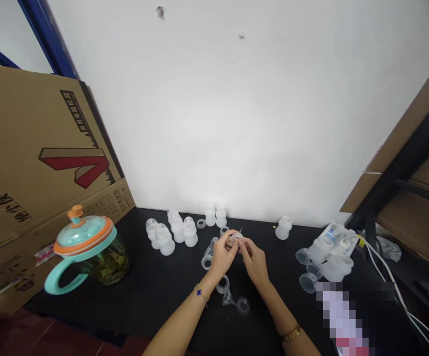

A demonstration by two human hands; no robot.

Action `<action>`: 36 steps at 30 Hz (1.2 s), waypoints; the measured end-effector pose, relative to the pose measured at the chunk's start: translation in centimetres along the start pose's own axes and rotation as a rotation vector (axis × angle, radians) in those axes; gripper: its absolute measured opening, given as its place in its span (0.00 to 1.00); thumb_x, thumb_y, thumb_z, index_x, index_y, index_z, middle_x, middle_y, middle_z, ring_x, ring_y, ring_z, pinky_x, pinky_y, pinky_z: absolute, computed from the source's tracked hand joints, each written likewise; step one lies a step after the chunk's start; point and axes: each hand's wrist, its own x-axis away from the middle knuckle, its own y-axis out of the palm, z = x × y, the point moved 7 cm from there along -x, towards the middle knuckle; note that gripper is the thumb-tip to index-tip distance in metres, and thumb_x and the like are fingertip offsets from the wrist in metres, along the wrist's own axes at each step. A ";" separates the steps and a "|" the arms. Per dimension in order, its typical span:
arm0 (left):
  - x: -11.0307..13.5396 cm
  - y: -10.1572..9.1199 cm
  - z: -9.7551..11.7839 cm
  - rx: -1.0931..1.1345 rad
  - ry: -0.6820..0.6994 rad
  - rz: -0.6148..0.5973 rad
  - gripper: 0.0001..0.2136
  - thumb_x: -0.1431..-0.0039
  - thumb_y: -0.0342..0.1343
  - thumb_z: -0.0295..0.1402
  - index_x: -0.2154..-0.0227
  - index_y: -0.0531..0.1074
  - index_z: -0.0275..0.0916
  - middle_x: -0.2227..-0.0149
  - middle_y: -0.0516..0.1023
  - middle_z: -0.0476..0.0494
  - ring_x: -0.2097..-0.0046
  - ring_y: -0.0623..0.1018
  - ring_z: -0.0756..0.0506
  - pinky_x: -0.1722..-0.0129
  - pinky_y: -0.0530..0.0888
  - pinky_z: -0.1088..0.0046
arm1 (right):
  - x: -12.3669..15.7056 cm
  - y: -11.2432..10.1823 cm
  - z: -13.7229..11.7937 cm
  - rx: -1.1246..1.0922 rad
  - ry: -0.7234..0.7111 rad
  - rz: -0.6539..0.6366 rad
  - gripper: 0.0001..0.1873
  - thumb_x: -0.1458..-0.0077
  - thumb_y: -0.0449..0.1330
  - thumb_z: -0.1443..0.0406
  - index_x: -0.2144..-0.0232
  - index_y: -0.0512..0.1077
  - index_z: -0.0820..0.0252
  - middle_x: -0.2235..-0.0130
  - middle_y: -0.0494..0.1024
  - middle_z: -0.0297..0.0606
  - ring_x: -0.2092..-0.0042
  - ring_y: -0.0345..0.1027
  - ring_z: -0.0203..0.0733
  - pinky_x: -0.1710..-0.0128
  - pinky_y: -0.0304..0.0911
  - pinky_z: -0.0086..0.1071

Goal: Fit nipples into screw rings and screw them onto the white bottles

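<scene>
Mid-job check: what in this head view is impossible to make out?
1. Head view: the clear part pinched between left hand and right hand is tiny and half covered by them; shape unclear.
2. Head view: a pixelated patch blurs whatever lies lower right.
3. Head view: jug contents are too dim to identify.

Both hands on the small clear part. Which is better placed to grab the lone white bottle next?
Likely right: the right hand is nearer the lone white bottle, bare table between; the left hand would cross over it. Both pinch the small clear part.
</scene>
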 end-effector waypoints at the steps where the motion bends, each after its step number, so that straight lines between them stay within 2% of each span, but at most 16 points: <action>1: 0.0 0.0 -0.1 0.004 -0.003 0.004 0.12 0.39 0.55 0.37 0.55 0.73 0.38 0.66 0.81 0.45 0.72 0.77 0.49 0.77 0.69 0.79 | 0.0 0.0 -0.1 -0.001 0.001 -0.003 0.19 0.35 0.51 0.52 0.57 0.75 0.56 0.68 0.80 0.37 0.72 0.72 0.41 0.75 0.61 0.28; 9: 0.1 -0.2 0.0 -0.006 -0.037 -0.002 0.14 0.38 0.55 0.38 0.53 0.75 0.38 0.63 0.82 0.43 0.69 0.79 0.47 0.74 0.72 0.77 | 0.0 0.1 0.1 -0.007 0.015 -0.001 0.18 0.36 0.52 0.52 0.57 0.75 0.56 0.69 0.80 0.37 0.72 0.71 0.41 0.74 0.61 0.28; 14: 0.2 -0.2 0.6 -0.142 0.015 -0.006 0.15 0.37 0.53 0.36 0.52 0.76 0.39 0.65 0.82 0.44 0.71 0.78 0.48 0.75 0.71 0.77 | 0.0 -0.4 0.5 0.065 0.039 0.072 0.21 0.38 0.54 0.52 0.50 0.73 0.57 0.66 0.81 0.37 0.74 0.69 0.40 0.74 0.59 0.30; 18: 0.2 -0.1 0.8 -0.260 0.065 0.007 0.14 0.38 0.53 0.33 0.52 0.77 0.40 0.63 0.83 0.44 0.71 0.78 0.48 0.74 0.72 0.76 | -0.2 -0.4 0.5 0.117 0.025 0.031 0.19 0.37 0.53 0.53 0.54 0.75 0.56 0.65 0.81 0.37 0.74 0.68 0.40 0.73 0.59 0.31; 22: 0.2 0.0 1.1 -0.281 0.096 0.009 0.15 0.38 0.52 0.33 0.51 0.76 0.41 0.61 0.83 0.44 0.71 0.78 0.48 0.73 0.73 0.76 | -0.2 -0.4 0.5 0.143 0.033 0.012 0.19 0.35 0.51 0.52 0.54 0.73 0.56 0.64 0.80 0.37 0.72 0.69 0.41 0.71 0.59 0.31; 29: 0.3 -0.1 1.7 -0.272 0.068 0.008 0.15 0.37 0.52 0.34 0.51 0.76 0.41 0.63 0.83 0.45 0.73 0.76 0.50 0.75 0.72 0.77 | 0.0 -0.6 0.2 0.157 0.028 0.022 0.20 0.34 0.49 0.51 0.53 0.73 0.56 0.64 0.80 0.37 0.69 0.70 0.42 0.69 0.60 0.31; 36: 0.4 0.0 1.5 -0.272 0.057 0.008 0.15 0.37 0.52 0.34 0.50 0.75 0.40 0.68 0.82 0.47 0.74 0.75 0.51 0.74 0.71 0.78 | 0.0 -0.6 0.0 0.141 0.040 0.017 0.20 0.35 0.49 0.51 0.55 0.73 0.56 0.65 0.79 0.37 0.70 0.70 0.42 0.68 0.60 0.31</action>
